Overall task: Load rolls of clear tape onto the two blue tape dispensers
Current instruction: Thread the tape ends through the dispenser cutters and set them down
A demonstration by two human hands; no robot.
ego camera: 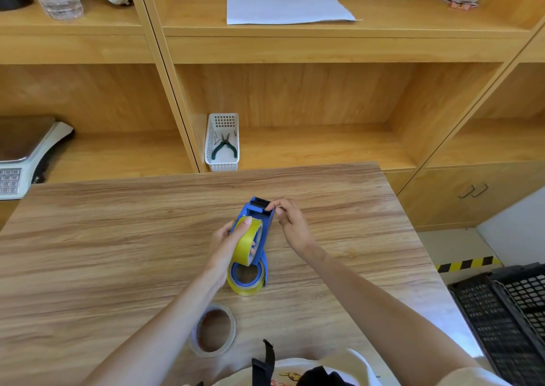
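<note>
Fingers [233,232] of our left hand [224,247] wrap a shiny yellow tape roll [247,244] on the blue dispenser [259,217], our right hand [290,223] pinches its top, and green pliers [224,147] lie in a white holey basket [211,137].

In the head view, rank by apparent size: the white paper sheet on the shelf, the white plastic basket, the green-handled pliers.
1. White paper sheet
2. White plastic basket
3. Green-handled pliers, lying inside the basket

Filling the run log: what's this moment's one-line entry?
left hand: holds roll | right hand: on dispenser | spare roll: on table
</note>
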